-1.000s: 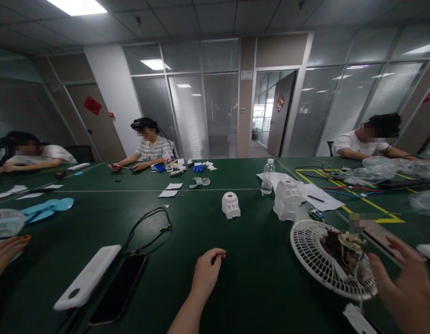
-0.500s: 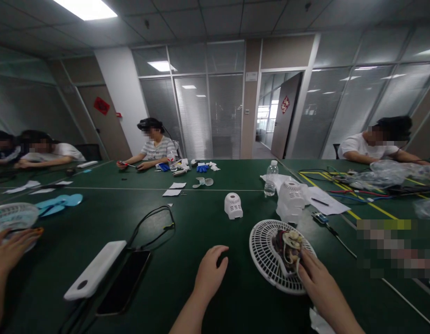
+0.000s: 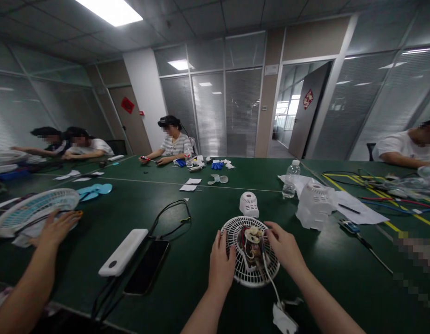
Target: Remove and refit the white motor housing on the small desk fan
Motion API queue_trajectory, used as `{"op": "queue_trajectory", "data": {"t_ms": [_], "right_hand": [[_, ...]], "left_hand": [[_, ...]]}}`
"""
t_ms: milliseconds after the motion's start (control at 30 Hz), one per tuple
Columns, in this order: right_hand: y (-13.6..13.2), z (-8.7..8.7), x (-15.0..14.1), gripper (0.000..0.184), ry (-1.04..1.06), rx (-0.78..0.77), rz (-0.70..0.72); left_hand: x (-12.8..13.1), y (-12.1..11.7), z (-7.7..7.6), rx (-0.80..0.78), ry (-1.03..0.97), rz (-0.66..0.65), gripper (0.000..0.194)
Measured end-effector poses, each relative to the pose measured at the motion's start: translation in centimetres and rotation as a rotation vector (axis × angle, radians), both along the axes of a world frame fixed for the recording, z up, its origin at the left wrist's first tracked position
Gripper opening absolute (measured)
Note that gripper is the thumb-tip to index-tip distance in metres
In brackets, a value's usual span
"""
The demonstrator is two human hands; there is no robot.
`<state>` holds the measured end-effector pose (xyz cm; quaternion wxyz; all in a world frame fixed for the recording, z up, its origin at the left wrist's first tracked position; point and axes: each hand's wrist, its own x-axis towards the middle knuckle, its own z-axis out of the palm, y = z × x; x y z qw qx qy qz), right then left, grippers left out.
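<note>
Our hands stand apart, palms inward, the left at the left rim of the round, white, slatted grille, the right by the exposed wiring, low right of centre in the frame. A smooth domed cover sits just above; bare green table lies left.

A white power bank is lying beside a black phone on the green tabletop. A clear bottle is standing near white paper, and a pen is resting on that paper.
</note>
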<state>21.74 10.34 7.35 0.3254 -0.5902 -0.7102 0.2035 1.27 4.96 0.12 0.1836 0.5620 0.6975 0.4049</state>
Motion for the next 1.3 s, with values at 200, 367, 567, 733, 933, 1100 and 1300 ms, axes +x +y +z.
{"op": "queue_trajectory", "data": {"t_ms": [200, 367, 567, 733, 933, 1100, 1300], "right_hand": [[7.4, 0.3, -2.3, 0.046, -0.009, 0.002, -0.068], [11.2, -0.8, -4.6, 0.053, -0.052, -0.090, -0.120], [11.3, -2.3, -4.9, 0.037, 0.000, -0.138, -0.181], [10.6, -1.9, -3.3, 0.036, 0.198, -0.092, -0.256], [5.9, -0.5, -0.7, 0.050, 0.550, -0.001, -0.279], [-1.8, 1.1, 0.4, 0.059, 0.745, 0.131, -0.180], [-7.4, 1.1, -0.2, 0.061, 0.321, 0.191, -0.074]], "left_hand": [[0.0, 0.3, -0.1, 0.018, -0.007, 0.011, 0.055], [0.1, 0.4, -0.1, 0.038, -0.025, 0.023, 0.053], [0.2, 0.2, 0.0, 0.053, -0.003, 0.004, 0.051], [0.2, 0.2, 0.1, 0.052, 0.009, 0.000, 0.051], [0.3, 0.0, 0.1, 0.047, -0.001, 0.010, 0.050], [0.2, 0.0, 0.0, 0.064, -0.014, 0.008, 0.049], [-0.1, -0.1, -0.5, 0.087, -0.051, -0.024, 0.052]]}}
